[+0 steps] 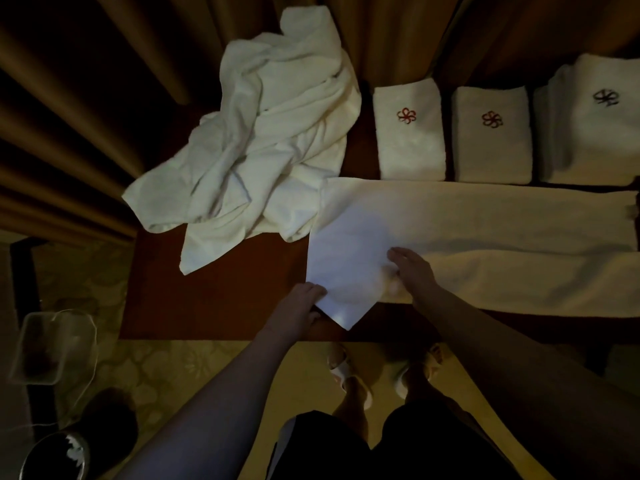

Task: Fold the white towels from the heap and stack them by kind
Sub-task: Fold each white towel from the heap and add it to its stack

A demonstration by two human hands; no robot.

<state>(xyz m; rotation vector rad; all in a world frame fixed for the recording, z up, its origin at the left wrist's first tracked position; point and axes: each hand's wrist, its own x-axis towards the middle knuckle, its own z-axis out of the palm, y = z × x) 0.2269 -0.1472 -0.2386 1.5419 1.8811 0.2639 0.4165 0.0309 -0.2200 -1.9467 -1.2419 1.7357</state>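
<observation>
Head view, looking down on a dark reddish-brown table; dim warm light. At lower left, off the table, a clear plastic tub, squarish with rounded corners; something dark sits in it, too murky to make out; a thin white cord loops over its rim. Heap of unfolded white towels at the table's far left, rumpled, soft terry, deep creases. Along the far edge three folded stacks: two neat rectangles with red flower emblems; a taller stack with a dark emblem at right. One long towel lies spread across the near side, its near edge folded over lengthwise; its left end is turned up, smooth and bright. Left hand pinches that end's near corner; right hand rests on the towel beside the fold, fingers flat and relaxed, gripping nothing. Pleated brown curtain behind.
</observation>
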